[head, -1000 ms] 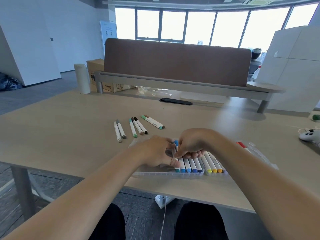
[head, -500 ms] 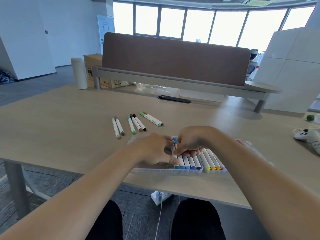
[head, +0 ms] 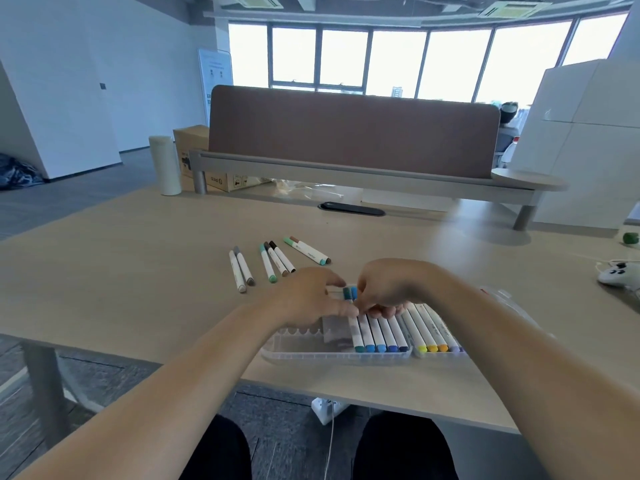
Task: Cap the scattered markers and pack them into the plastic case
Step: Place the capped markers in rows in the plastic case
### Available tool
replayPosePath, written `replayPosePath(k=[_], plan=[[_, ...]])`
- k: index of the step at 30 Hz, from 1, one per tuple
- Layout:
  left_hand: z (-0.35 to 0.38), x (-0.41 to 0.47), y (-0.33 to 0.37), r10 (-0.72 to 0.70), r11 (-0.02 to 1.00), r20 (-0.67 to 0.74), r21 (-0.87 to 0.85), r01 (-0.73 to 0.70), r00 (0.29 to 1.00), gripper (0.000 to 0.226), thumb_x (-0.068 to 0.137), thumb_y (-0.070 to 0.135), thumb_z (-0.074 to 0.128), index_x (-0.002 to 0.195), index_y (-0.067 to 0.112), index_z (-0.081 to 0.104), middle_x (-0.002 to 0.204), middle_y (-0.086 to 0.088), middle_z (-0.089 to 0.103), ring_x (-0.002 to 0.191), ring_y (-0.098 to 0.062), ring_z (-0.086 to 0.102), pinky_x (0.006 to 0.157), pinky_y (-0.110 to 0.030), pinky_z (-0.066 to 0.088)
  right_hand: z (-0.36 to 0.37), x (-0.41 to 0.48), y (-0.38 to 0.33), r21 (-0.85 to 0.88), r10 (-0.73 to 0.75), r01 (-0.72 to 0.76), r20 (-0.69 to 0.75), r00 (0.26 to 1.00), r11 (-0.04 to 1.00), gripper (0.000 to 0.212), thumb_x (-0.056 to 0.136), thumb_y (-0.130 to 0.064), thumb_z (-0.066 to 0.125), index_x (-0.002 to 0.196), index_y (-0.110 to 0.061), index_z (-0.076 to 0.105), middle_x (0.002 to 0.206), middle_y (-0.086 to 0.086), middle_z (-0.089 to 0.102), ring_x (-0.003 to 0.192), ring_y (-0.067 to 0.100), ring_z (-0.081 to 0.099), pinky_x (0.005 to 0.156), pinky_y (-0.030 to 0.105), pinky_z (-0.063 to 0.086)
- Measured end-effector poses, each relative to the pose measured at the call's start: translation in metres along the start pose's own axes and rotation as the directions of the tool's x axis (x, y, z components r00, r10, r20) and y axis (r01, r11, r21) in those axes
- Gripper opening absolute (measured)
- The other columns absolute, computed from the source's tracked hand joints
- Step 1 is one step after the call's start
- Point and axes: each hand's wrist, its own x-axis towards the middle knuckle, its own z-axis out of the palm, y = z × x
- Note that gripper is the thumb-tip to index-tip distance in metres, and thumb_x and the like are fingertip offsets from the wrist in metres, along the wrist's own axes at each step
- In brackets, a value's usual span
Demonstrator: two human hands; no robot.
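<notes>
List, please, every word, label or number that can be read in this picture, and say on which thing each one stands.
"PICO": on the side of the cardboard box; faint, so not certain.
Print on the barrels of the loose markers: too small to read.
Print on the packed markers in the plastic case: too small to read.
Standing sign by the wall: blurred, unreadable.

A white roll (head: 165, 166) stands far left beside a cardboard box (head: 194, 147). A brown partition (head: 353, 129) spans the far side; a white controller (head: 618, 273) lies right.
</notes>
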Motion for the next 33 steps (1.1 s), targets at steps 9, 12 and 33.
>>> replayPosePath(k=[9,12,33], plan=[[-0.037,0.032,-0.047,-0.145,0.975,-0.300,-0.204,0.085,0.943,0.009,0.093,0.027,0.059,0.093,0.022,0.066,0.088,0.001,0.067,0.076,-0.016,0.065,0.073,-0.038,0.053,-0.008,0.087,-0.029,-0.140,-0.058,-0.023,-0.552,0.832,0.990,0.011,0.090,-0.025,0.067,0.093,-0.014,0.068,0.082,0.003,0.065,0.070,0.016,0.060,0.054,0.027,0.042],[-0.048,0.040,-0.059,-0.176,0.956,-0.311,-0.280,0.087,0.934,0.011,0.094,0.018,0.057,0.091,0.026,0.065,0.084,0.002,0.065,0.071,-0.017,0.065,0.072,-0.036,0.052,-0.017,0.111,-0.043,-0.179,-0.072,-0.042,-0.584,0.808,0.983,0.006,0.088,-0.019,0.067,0.093,-0.015,0.069,0.083,0.002,0.064,0.072,0.018,0.061,0.053,0.027,0.041],[-0.062,0.057,-0.095,-0.230,0.934,-0.295,-0.336,0.125,0.928,0.015,0.095,0.019,0.053,0.092,0.024,0.066,0.094,-0.006,0.070,0.088,-0.026,0.068,0.083,-0.044,0.056,-0.024,0.144,-0.076,-0.301,-0.033,-0.154,-0.536,0.844,0.941,0.017,0.087,-0.011,0.062,0.075,-0.014,0.050,0.075,0.002,0.053,0.061,0.017,0.048,0.060,0.031,0.042]])
